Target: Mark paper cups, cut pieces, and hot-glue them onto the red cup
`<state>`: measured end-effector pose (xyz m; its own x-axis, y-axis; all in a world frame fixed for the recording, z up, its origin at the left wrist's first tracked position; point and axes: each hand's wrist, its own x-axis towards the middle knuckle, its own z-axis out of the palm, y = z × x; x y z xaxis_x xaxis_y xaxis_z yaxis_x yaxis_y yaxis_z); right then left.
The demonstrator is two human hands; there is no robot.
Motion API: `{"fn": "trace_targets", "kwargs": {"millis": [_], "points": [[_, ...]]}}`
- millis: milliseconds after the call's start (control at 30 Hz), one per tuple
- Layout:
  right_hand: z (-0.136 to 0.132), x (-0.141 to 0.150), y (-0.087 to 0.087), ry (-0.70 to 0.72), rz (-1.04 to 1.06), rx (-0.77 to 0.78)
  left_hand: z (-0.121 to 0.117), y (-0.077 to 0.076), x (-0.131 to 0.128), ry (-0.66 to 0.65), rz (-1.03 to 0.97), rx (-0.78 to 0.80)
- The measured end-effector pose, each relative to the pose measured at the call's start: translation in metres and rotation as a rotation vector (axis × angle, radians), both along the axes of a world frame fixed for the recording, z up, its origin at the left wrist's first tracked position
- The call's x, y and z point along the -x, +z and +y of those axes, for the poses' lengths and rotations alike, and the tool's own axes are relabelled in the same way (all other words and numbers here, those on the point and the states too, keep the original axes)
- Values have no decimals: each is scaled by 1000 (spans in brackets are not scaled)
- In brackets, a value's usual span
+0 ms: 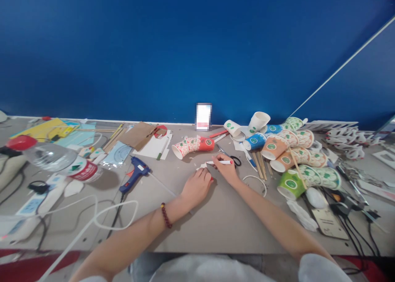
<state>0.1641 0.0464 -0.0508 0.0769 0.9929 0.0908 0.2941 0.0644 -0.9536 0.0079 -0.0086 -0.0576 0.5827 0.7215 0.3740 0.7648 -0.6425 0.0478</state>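
Note:
My right hand (226,169) pinches a white marker with red ends (226,162), its tip pointing left. Just left of it, my left hand (198,186) has its fingers curled down over a small white paper piece (202,165) on the table. A bit of red shows by the left thumb; I cannot make out what it is. Behind both hands lie joined paper cups (188,146), patterned red and white with a plain red cup at the right end. Black-handled scissors (236,161) rest just beyond my right hand.
At left are a blue glue gun (135,175), a plastic bottle (74,165) and a power strip (40,204) with trailing cables. Several patterned paper cups (290,183) and wooden sticks (259,166) lie at right. A phone-like screen (203,116) leans against the blue wall (185,47).

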Motion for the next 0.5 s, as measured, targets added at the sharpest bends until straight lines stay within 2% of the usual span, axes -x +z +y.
{"fn": "trace_targets", "kwargs": {"millis": [500], "points": [[-2,1,3,20,-37,-26,0,15,3,8,27,24]]}}
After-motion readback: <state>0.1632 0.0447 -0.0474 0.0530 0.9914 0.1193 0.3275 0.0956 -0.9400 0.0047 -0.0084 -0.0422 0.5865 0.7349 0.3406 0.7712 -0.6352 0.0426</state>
